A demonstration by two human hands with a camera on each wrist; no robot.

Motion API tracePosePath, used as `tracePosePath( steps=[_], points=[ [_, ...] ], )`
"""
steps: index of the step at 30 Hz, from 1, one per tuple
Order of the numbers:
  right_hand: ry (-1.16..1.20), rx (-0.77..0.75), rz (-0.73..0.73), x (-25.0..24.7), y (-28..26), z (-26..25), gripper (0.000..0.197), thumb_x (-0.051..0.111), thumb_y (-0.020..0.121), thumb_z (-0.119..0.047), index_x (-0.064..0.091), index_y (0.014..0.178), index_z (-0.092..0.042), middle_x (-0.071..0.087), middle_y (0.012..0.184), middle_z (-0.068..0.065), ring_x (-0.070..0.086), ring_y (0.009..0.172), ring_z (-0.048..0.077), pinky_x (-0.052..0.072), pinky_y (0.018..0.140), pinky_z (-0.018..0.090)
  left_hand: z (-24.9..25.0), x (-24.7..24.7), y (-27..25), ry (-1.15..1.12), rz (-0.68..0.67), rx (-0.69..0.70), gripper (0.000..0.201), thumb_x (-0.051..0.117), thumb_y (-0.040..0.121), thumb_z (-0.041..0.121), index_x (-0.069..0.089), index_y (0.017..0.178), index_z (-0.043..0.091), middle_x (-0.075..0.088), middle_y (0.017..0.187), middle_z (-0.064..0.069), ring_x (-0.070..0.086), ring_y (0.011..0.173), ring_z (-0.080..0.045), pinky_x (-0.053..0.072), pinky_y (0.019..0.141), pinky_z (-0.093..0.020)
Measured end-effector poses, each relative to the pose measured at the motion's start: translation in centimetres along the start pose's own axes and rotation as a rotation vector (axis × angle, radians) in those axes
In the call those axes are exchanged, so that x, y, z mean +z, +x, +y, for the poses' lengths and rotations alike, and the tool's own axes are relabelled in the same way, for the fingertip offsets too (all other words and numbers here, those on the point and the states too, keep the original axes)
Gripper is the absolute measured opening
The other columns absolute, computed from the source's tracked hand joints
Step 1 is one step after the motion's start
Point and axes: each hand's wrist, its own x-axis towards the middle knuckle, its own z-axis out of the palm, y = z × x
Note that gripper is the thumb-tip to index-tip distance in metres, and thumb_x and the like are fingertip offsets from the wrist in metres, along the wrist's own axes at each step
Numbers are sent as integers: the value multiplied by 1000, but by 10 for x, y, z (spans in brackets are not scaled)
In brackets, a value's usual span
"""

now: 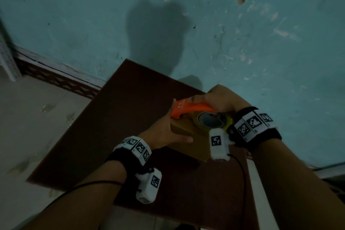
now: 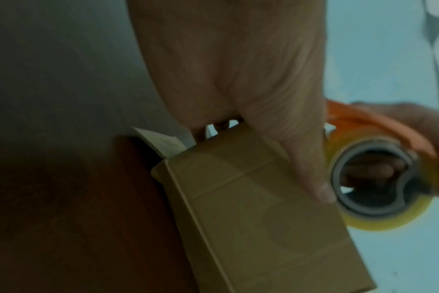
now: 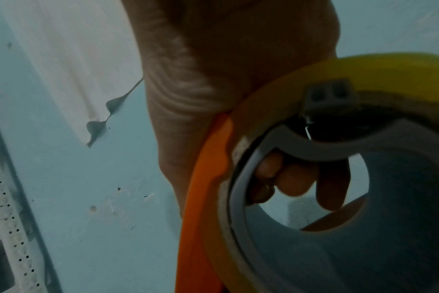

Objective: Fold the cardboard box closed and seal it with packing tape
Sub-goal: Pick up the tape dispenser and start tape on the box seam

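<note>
Near the frame centre, the box (image 1: 188, 136) lay on the table (image 1: 104, 127). The left hand (image 1: 164, 132) gripped its edge; the right hand (image 1: 220, 99) clutched the tape dispenser (image 1: 190, 110) over it.

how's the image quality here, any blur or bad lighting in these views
Head view: dim and blue-tinted, edges bent by the wide lens, a soft shadow on the wall, while the right hand and orange tape dispenser read clearly. Left wrist view: dark, the cardboard box soft, the tape roll smeared. Right wrist view: the roll looms close and blurred; the wall behind is sharper.
</note>
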Motion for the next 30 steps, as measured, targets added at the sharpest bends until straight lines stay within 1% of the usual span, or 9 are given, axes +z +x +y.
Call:
tracePosePath(
  steps=[3, 5, 8, 10, 12, 14, 18, 22, 30],
  points=[
    [26, 2, -1, 0, 0, 2, 60, 79, 76, -69, 61, 62, -14, 61, 63, 6, 56, 60, 21, 43, 63, 32, -7, -5, 4, 47, -9, 12, 158, 101, 62, 50, -21, 163, 51, 48, 159, 13, 50, 146, -12, 44, 121, -48],
    [21, -2, -5, 0, 1, 3, 61, 79, 76, -69, 60, 61, -13, 60, 63, 6, 55, 60, 22, 42, 64, 33, -10, -6, 7, 50, -9, 23, 158, 102, 55, 57, -11, 166, 51, 51, 160, 9, 54, 144, -13, 48, 118, -51],
    [7, -4, -11, 0, 0, 2, 61, 77, 76, -70, 60, 63, -13, 59, 64, 6, 54, 61, 22, 42, 64, 32, -8, -3, 13, 24, 8, 33, 158, 102, 65, 37, -18, 166, 45, 51, 159, 10, 50, 146, -12, 42, 120, -44],
    [1, 2, -10, -1, -1, 3, 61, 76, 78, -70, 61, 65, -13, 60, 66, 7, 55, 63, 22, 43, 65, 33, -7, -2, 18, 18, 23, 53, 154, 101, 67, 26, -14, 168, 43, 47, 161, 9, 48, 147, -11, 39, 120, -41],
    [-9, 4, -11, -2, -1, 4, 61, 76, 78, -71, 60, 65, -13, 60, 67, 7, 54, 63, 22, 42, 65, 32, -6, -1, 20, 25, 45, 75, 152, 103, 62, 34, -4, 168, 48, 43, 163, 7, 47, 148, -14, 41, 122, -48],
    [-14, 11, -5, -2, -1, 6, 61, 77, 77, -71, 59, 65, -13, 60, 66, 6, 54, 61, 22, 41, 62, 32, -6, 2, 20, 42, 65, 90, 151, 104, 59, 37, -1, 168, 47, 37, 164, 6, 45, 148, -15, 42, 120, -46],
    [-39, 0, -17, -2, -2, 7, 62, 77, 76, -72, 60, 65, -13, 60, 66, 6, 55, 63, 22, 43, 62, 31, -7, 7, 15, 117, 142, 134, 143, 104, 57, 44, 15, 168, 40, 47, 154, 9, 53, 140, -12, 47, 116, -45],
    [-70, -73, -25, -8, -9, 9, 64, 74, 76, -76, 67, 66, -13, 66, 67, 7, 60, 61, 22, 49, 65, 34, -4, 7, 5, 181, 210, 141, 111, 101, 56, 53, 44, 150, 37, 60, 138, 13, 61, 126, -8, 53, 109, -46],
    [-114, -147, -57, -24, -14, 20, 74, 69, 77, -80, 80, 81, -7, 76, 75, 10, 68, 65, 21, 60, 84, 43, 4, 14, 4, 260, 267, 237, 87, 100, 62, 47, 47, 131, 43, 59, 128, 17, 59, 117, 2, 49, 95, -29]
  ],
)
